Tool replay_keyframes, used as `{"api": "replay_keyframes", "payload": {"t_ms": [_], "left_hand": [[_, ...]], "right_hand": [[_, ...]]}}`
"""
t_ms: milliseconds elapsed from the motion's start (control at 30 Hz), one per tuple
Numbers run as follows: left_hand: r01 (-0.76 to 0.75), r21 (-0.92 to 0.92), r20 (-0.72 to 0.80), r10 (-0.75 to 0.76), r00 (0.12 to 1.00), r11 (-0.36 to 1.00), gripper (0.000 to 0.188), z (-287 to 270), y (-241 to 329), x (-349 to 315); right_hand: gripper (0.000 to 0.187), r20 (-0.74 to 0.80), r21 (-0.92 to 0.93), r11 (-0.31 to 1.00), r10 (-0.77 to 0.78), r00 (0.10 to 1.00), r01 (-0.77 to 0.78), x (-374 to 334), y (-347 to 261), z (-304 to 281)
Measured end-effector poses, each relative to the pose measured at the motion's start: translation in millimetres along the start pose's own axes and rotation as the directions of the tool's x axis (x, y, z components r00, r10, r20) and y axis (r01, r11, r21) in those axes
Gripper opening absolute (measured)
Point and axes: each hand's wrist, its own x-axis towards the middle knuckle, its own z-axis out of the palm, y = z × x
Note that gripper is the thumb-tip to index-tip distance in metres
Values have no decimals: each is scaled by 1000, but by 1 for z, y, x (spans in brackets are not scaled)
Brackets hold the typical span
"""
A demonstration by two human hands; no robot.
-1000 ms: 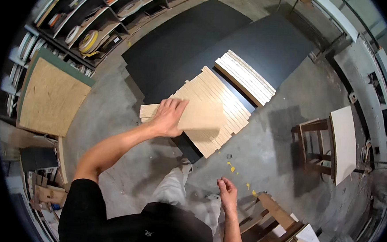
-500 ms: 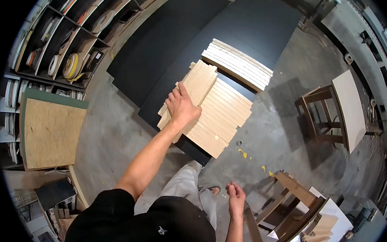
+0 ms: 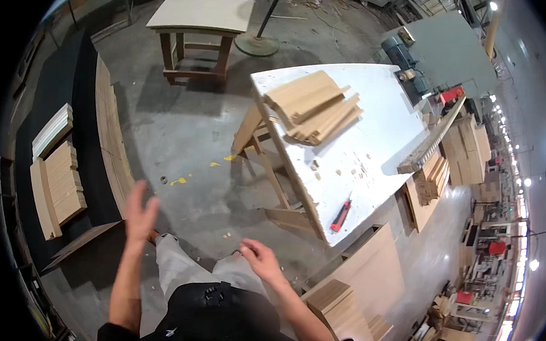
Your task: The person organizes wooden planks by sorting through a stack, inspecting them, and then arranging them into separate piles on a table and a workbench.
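My left hand (image 3: pixel 140 212) is raised over the floor beside the dark panels, slightly blurred. It is open, fingers apart, and holds nothing. My right hand (image 3: pixel 261 260) hangs in front of my right leg, fingers loosely curled in with nothing visible in them. To the left, pale wood strips (image 3: pixel 66 180) lie side by side on a stack of black panels (image 3: pixel 85 96), with a row of white-faced strips (image 3: pixel 53 133) beyond them. Ahead to the right, more wood strips (image 3: pixel 311 101) lie in a loose pile on a white-topped table (image 3: pixel 374 145). Neither hand touches any of these.
A red and black utility knife (image 3: pixel 341 216) lies near the white table's close corner, among wood scraps. A small pale-topped table (image 3: pixel 201 13) stands farther off, near a round-based post (image 3: pixel 256 46). Close on the right are a wood panel (image 3: pixel 374 258) and stacked boards (image 3: pixel 334 299).
My left hand has let go of the wood strips and come away from them. The view has swung right, bringing the white table to the middle and the panels to the left.
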Motion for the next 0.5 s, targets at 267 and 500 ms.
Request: {"api": "replay_keyframes", "payload": {"t_ms": [267, 500], "left_hand": [[28, -181, 573, 82, 816, 983, 51, 149, 192, -55], [-20, 93, 670, -48, 741, 995, 53, 255, 134, -87]], "right_hand": [[32, -465, 19, 997, -61, 883, 79, -55, 13, -190], [34, -398, 297, 937, -53, 916, 183, -64, 72, -194]]}}
